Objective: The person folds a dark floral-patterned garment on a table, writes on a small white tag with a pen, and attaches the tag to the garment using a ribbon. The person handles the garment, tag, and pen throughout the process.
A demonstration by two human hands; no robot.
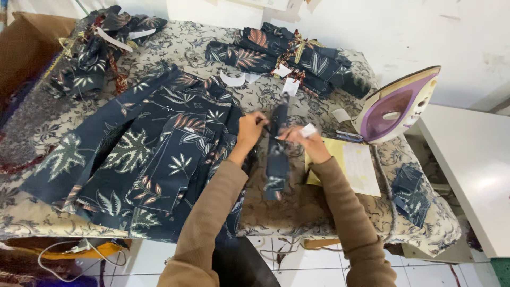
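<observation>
We see the ironing table [329, 212], padded with a grey floral cover, on which the largest item, a spread stack of dark navy leaf-print garment pieces [154, 159], lies to the left. At centre lies the narrow fabric strip [277, 154], same navy print, folded lengthwise; its long axis runs nearly straight away from us, the near end towards the table edge, the far end rising between the hands. Our left hand [251, 129] pinches the strip's upper part from its left side. Our right hand [307, 139], just right of the strip, pinches a small white tag [308, 130] against it. An upright purple iron [396, 104] stands farther right.
</observation>
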